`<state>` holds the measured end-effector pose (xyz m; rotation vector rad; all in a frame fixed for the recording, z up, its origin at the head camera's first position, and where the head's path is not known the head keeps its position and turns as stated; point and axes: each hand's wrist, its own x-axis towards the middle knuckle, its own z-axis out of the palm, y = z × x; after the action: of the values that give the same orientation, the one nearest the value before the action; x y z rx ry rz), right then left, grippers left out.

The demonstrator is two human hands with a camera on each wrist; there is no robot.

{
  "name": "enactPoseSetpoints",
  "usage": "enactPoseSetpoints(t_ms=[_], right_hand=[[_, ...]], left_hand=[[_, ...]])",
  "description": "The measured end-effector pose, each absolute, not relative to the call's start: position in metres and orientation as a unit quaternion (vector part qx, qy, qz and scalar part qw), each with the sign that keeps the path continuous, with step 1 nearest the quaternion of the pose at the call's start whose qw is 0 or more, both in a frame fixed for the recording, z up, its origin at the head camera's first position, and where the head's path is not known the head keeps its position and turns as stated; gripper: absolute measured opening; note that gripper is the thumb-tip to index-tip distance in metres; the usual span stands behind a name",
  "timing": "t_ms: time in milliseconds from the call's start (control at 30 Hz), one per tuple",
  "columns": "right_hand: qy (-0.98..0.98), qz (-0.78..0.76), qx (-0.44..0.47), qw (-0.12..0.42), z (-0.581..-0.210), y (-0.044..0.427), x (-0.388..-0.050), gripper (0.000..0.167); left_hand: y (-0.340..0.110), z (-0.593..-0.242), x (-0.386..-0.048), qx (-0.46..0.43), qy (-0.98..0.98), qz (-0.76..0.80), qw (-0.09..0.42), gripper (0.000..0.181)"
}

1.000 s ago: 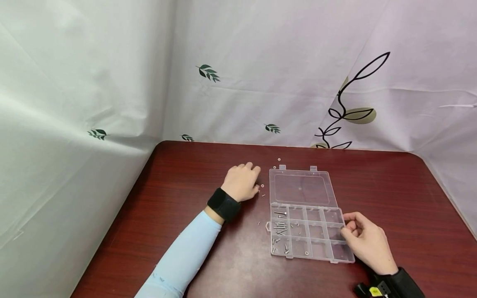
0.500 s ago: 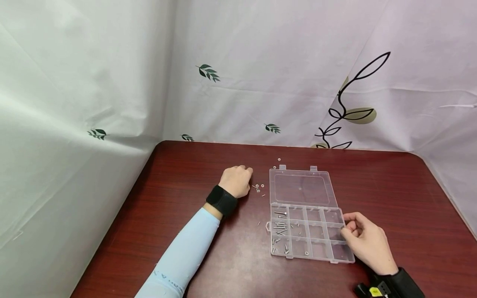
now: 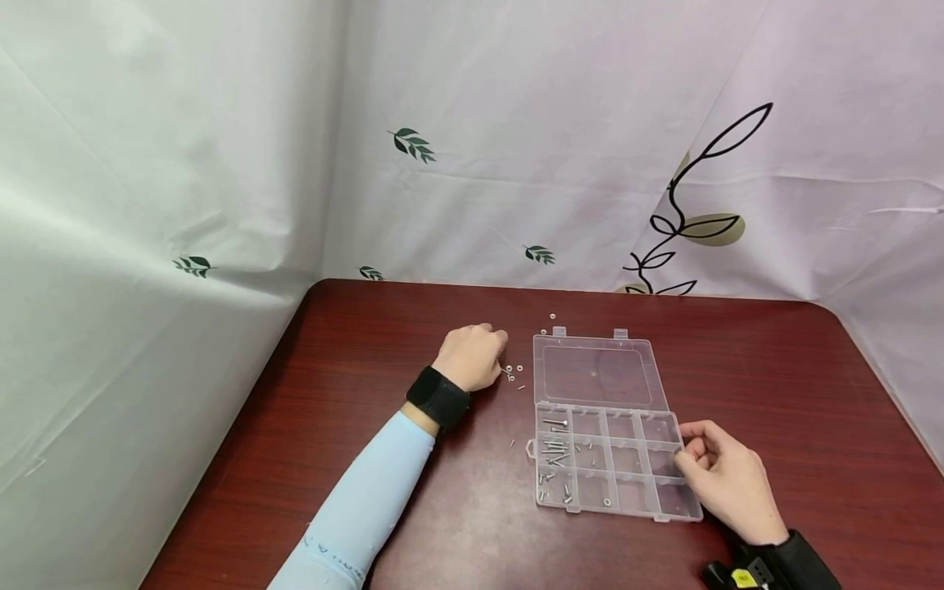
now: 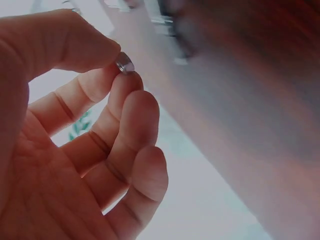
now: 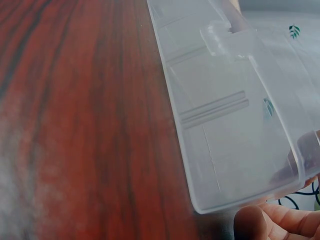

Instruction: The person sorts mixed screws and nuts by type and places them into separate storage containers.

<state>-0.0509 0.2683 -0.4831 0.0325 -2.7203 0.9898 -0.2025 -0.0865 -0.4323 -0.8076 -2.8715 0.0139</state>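
Moved: since a second ago the left hand (image 3: 469, 356) has drawn back leftward, and the loose rings (image 3: 519, 368) it partly covered now show; the right hand (image 3: 733, 482) has stayed put.
Left-hand grip: thumb and forefinger pinch a small metal piece (image 4: 125, 63), the other fingers loosely bent; its shape is hard to make out, perhaps a nut.
What it means: I'd judge the pick made, since one piece sits in the fingers while others lie uncovered.
Right-hand grip: thumb and forefinger hold the right edge of the clear box (image 3: 627, 513).
Clear box: lying flat, its lid (image 3: 596, 373) folded back on the far side; screws (image 3: 555, 447) fill the left column, a few tiny bits and one ring the next.
Loose bits: rings and thin pins between the left hand and the box, two more rings by the lid's far left corner.
Further out: the red-brown table (image 3: 457, 516), then a pale leaf-print cloth (image 3: 479, 205) hanging behind it.
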Motion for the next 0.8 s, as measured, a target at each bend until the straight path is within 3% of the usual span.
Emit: enactPoseSetpoints(t_ms=[167,400,800], right_hand=[[-0.932,0.339,0.01,0.124,-0.482,0.268,-0.05,0.024],[-0.932,0.34,0.009,0.123,-0.482,0.267,-0.051,0.024],[-0.933,0.339,0.009,0.121,-0.482,0.267,-0.05,0.025]], left_hand=[[-0.076,-0.419,-0.19,-0.309,-0.945,-0.015,0.111,0.007],[-0.054,-0.404,-0.162,-0.38,-0.912,-0.015,0.155,0.012],[-0.02,-0.393,-0.105,-0.51,-0.841,-0.032,0.176,0.006]])
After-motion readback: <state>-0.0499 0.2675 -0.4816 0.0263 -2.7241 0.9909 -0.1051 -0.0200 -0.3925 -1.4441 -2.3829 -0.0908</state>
